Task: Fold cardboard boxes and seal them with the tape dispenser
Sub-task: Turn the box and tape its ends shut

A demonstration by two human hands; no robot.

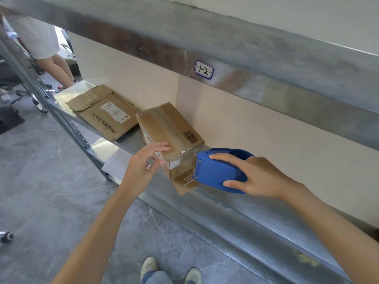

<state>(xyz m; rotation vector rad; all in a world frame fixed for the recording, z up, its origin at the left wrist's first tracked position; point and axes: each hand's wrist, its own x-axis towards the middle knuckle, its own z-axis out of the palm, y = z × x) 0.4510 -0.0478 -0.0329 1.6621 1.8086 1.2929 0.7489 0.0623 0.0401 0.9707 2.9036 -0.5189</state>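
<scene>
A small folded cardboard box (170, 130) with a barcode lies on the metal shelf (131, 140), one end facing me. Clear tape runs along its top seam and down over the near end. My right hand (256, 177) grips the blue tape dispenser (217, 171), whose cutter end sits against the box's near end, with the strip of tape stretched to it. My left hand (143, 167) hovers at the box's near left corner, fingers loosely spread, fingertips touching the top edge. A loose flap (184, 184) sticks out below the box over the shelf edge.
Flattened cardboard boxes (102, 111) with a shipping label lie further left on the shelf. An upper shelf beam carries a label reading 1-2 (204, 70). Another person stands at the far left beside office chair wheels (26, 99). My shoes (170, 271) stand on the grey tiled floor.
</scene>
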